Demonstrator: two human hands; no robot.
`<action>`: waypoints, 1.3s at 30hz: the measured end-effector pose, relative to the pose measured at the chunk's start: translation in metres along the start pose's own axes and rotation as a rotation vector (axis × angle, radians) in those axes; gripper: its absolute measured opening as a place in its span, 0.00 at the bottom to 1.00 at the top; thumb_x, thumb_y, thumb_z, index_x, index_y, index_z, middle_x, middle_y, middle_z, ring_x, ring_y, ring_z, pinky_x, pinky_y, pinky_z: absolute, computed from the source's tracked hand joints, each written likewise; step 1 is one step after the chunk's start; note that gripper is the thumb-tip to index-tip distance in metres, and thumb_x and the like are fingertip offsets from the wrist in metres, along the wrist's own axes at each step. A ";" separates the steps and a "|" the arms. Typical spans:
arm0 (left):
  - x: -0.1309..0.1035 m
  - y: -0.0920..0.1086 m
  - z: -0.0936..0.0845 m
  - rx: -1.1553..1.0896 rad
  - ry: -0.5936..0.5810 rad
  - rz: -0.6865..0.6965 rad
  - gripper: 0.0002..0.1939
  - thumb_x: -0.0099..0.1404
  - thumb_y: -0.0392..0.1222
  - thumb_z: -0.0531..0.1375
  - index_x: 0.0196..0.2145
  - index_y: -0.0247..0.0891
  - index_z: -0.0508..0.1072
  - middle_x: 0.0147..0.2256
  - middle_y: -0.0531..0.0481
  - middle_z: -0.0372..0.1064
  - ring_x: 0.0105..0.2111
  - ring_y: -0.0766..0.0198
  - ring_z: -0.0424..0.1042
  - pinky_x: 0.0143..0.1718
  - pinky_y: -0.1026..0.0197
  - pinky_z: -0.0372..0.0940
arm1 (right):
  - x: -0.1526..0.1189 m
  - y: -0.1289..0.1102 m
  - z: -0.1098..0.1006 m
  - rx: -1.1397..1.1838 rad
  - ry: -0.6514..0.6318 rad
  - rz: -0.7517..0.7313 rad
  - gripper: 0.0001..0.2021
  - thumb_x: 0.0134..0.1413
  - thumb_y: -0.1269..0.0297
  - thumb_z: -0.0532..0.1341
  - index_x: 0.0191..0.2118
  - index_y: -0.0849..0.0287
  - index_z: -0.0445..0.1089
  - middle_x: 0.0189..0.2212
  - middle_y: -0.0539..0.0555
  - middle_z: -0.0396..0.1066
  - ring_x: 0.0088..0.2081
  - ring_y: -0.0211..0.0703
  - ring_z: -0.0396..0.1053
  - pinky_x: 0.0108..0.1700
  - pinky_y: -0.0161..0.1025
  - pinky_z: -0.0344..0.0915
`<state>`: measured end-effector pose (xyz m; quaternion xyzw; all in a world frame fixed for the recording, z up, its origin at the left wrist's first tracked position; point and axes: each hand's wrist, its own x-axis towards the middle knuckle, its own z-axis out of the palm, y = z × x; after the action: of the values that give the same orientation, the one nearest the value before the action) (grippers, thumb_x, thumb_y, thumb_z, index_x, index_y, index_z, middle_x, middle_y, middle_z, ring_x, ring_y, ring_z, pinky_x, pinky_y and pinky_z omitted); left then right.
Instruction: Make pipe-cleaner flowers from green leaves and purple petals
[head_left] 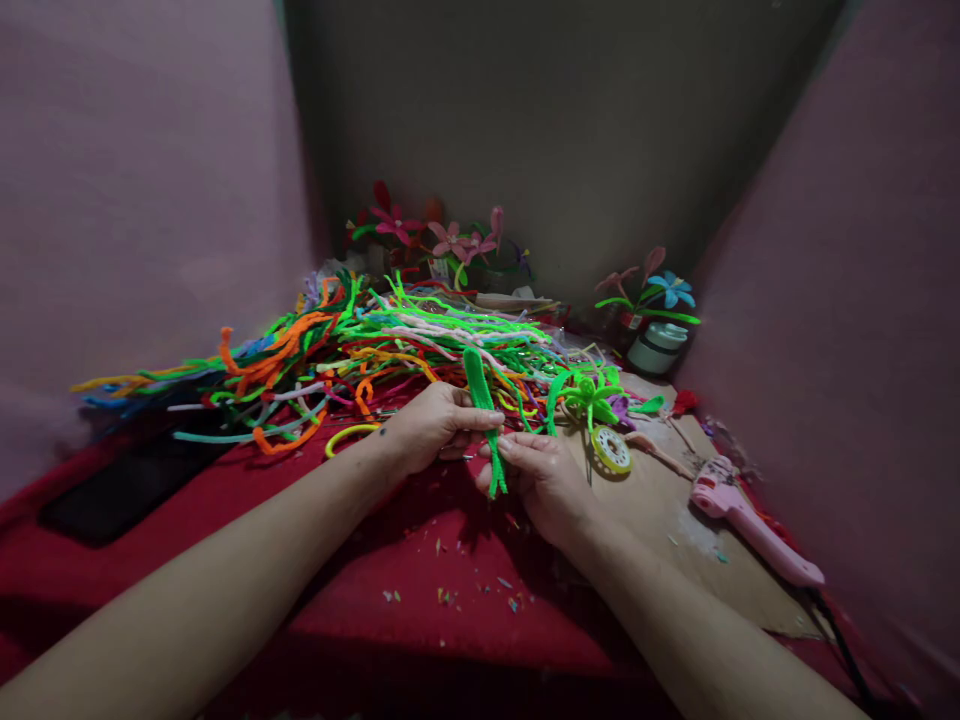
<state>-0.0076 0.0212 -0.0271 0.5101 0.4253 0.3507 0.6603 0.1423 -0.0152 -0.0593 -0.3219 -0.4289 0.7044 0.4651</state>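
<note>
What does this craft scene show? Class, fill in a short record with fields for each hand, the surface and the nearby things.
left hand: grips the folded green pipe cleaner near its top
right hand: pinches its lower part
surface: red cloth
behind: pile of coloured pipe cleaners
right side: pink glue gun, on a cardboard sheet
back: finished flowers

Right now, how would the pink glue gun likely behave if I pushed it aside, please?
The pink glue gun lies flat on the cardboard sheet, so it would probably slide, not roll. Its cord trails off and may drag. It looks like rigid plastic, likely light.
</note>
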 end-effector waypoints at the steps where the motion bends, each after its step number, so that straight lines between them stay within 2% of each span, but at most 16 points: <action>1: 0.000 0.001 0.000 -0.017 0.013 -0.001 0.13 0.47 0.42 0.66 0.19 0.33 0.65 0.12 0.59 0.54 0.12 0.77 0.49 0.14 0.69 0.43 | 0.001 0.000 -0.001 0.031 -0.008 0.008 0.09 0.45 0.63 0.61 0.28 0.66 0.72 0.18 0.55 0.72 0.19 0.37 0.65 0.26 0.34 0.60; 6: 0.000 0.001 0.000 -0.053 0.047 0.025 0.14 0.45 0.42 0.66 0.19 0.33 0.64 0.14 0.59 0.54 0.12 0.77 0.47 0.14 0.69 0.40 | 0.003 0.001 -0.003 0.128 -0.025 0.052 0.07 0.43 0.66 0.62 0.28 0.65 0.72 0.20 0.55 0.73 0.20 0.37 0.66 0.26 0.34 0.61; 12: -0.006 0.005 0.002 0.090 -0.046 0.062 0.12 0.47 0.42 0.64 0.19 0.31 0.68 0.14 0.55 0.58 0.13 0.76 0.50 0.15 0.67 0.41 | 0.003 0.002 -0.003 0.165 0.002 0.056 0.06 0.43 0.65 0.64 0.25 0.64 0.70 0.19 0.53 0.72 0.20 0.36 0.66 0.25 0.33 0.61; 17: -0.007 0.007 0.002 0.127 -0.040 0.121 0.10 0.48 0.41 0.64 0.20 0.30 0.70 0.15 0.54 0.59 0.14 0.75 0.51 0.15 0.67 0.42 | 0.005 0.000 -0.001 0.213 0.042 0.098 0.07 0.42 0.65 0.65 0.28 0.64 0.70 0.17 0.52 0.71 0.19 0.36 0.66 0.25 0.34 0.62; 20: -0.006 0.006 0.000 0.111 -0.090 0.114 0.08 0.48 0.39 0.63 0.22 0.30 0.71 0.18 0.52 0.63 0.15 0.75 0.54 0.16 0.67 0.43 | 0.006 -0.001 0.000 0.219 0.063 0.101 0.08 0.42 0.64 0.65 0.28 0.64 0.69 0.17 0.51 0.70 0.19 0.36 0.65 0.25 0.34 0.62; 24: -0.004 0.004 -0.002 0.066 -0.139 0.053 0.09 0.49 0.39 0.64 0.22 0.30 0.70 0.17 0.54 0.60 0.15 0.75 0.52 0.16 0.68 0.42 | 0.006 0.000 -0.002 0.192 0.072 0.098 0.09 0.45 0.60 0.61 0.27 0.62 0.68 0.16 0.50 0.67 0.19 0.37 0.64 0.25 0.36 0.62; 27: -0.003 0.002 -0.003 0.059 -0.117 0.022 0.10 0.49 0.41 0.64 0.21 0.31 0.69 0.15 0.56 0.56 0.14 0.75 0.50 0.16 0.67 0.42 | 0.002 0.000 -0.001 0.019 0.174 -0.064 0.09 0.47 0.59 0.60 0.27 0.60 0.66 0.17 0.47 0.64 0.19 0.34 0.61 0.24 0.33 0.59; 30: -0.001 0.000 -0.004 0.057 -0.046 0.023 0.10 0.48 0.41 0.64 0.20 0.32 0.69 0.14 0.57 0.54 0.13 0.75 0.49 0.15 0.67 0.42 | -0.005 -0.003 0.002 -0.358 0.314 -0.289 0.07 0.49 0.60 0.59 0.28 0.58 0.67 0.22 0.47 0.65 0.24 0.34 0.61 0.27 0.33 0.59; 33: -0.001 -0.001 -0.003 0.074 0.008 0.023 0.10 0.48 0.40 0.64 0.18 0.32 0.68 0.14 0.56 0.57 0.13 0.75 0.51 0.14 0.68 0.44 | -0.010 -0.004 0.007 -0.738 0.351 -0.446 0.07 0.49 0.61 0.60 0.28 0.58 0.71 0.25 0.51 0.69 0.29 0.39 0.65 0.35 0.36 0.60; 35: -0.002 0.000 0.000 0.091 0.037 0.021 0.10 0.48 0.40 0.64 0.18 0.32 0.68 0.13 0.56 0.58 0.12 0.75 0.52 0.13 0.68 0.45 | -0.012 -0.003 0.008 -0.846 0.339 -0.456 0.07 0.48 0.61 0.60 0.29 0.58 0.73 0.27 0.53 0.72 0.31 0.41 0.67 0.36 0.37 0.60; 39: -0.005 0.000 0.006 0.137 0.071 0.028 0.09 0.48 0.39 0.63 0.18 0.32 0.68 0.13 0.56 0.60 0.11 0.75 0.53 0.12 0.68 0.46 | -0.010 0.000 0.007 -0.818 0.324 -0.343 0.08 0.49 0.62 0.59 0.27 0.58 0.73 0.22 0.51 0.71 0.24 0.38 0.64 0.28 0.35 0.58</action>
<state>-0.0041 0.0149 -0.0252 0.5472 0.4643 0.3480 0.6032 0.1397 -0.0270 -0.0556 -0.5092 -0.6399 0.3313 0.4705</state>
